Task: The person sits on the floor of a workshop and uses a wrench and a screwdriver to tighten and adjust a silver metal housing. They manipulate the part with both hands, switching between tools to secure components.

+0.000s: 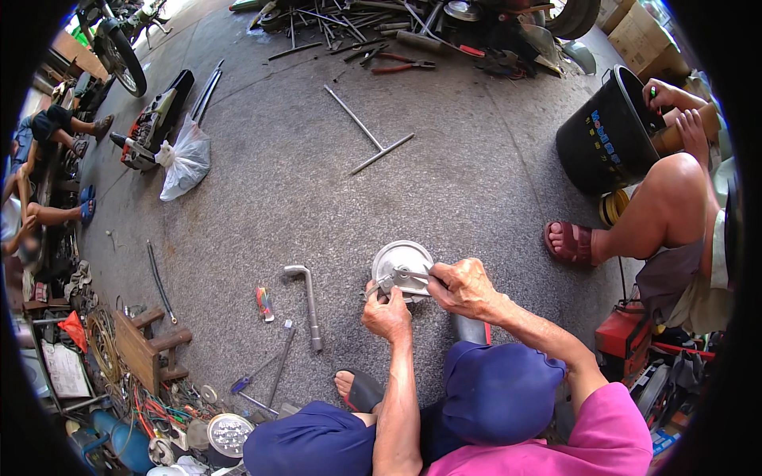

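Note:
Above my knees, my left hand [387,317] grips the near-left edge of a round silver metal plate [402,252], which looks like a drum brake plate. Its fingers curl round a small lever-like part at that edge. My right hand [463,287] comes in from the right, fingers closed on a slim grey metal tool [414,274]. The tool's tip lies over the middle of the plate; its exact kind is hard to make out. On the ground to the left lie an L-shaped socket wrench [311,309] and a small coloured tube [264,305].
A T-handle wrench [381,151] lies farther out. Another person reaches into a black bucket [607,131] at the right. At left are a wooden stool [139,349], a screwdriver [242,384] and a plastic bag [186,163]. Pliers [403,63] and many tools lie at the back.

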`<state>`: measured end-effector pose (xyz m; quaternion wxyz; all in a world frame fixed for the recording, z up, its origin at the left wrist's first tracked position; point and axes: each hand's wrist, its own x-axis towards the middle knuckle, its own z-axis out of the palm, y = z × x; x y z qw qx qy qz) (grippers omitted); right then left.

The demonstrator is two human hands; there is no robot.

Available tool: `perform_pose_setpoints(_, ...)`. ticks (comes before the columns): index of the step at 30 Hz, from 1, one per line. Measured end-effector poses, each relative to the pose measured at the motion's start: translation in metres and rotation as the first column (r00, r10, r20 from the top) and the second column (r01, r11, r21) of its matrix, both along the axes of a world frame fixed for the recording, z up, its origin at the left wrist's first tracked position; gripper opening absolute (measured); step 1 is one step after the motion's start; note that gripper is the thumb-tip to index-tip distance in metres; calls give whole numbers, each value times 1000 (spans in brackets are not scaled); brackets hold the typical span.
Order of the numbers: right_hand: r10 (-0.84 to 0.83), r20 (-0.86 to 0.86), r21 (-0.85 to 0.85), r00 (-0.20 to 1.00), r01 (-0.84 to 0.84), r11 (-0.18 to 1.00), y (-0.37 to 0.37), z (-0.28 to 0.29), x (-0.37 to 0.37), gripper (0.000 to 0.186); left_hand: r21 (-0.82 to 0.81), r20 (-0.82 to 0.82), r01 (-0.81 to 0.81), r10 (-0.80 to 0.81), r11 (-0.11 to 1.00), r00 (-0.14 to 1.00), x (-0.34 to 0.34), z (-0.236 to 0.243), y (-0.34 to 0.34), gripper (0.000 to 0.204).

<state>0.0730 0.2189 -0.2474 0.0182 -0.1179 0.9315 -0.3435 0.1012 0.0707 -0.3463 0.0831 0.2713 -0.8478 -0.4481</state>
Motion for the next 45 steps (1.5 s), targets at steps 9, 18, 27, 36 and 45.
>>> perform_pose_setpoints(9,43,98,67,994,-50,997,-21,3,-18,23,30,-52,21,-19,999,998,1,4,-2,35)
perform_pose_setpoints(18,141,239,87,961,-166,982,-59,-11,-104,26,-6,-3,10,-10,1000,1000,0,-3,0,39)
perform_pose_setpoints(27,332,98,-92,938,-324,942,-49,2,-27,17,185,-138,-22,48,982,989,4,-27,-14,30)
perform_pose_setpoints(36,214,326,36,921,-239,970,-11,-122,106,17,225,59,-55,43,973,997,-6,8,3,31)
perform_pose_setpoints(45,165,295,79,941,-196,977,22,-83,114,30,142,59,-40,32,989,998,-9,19,7,30)
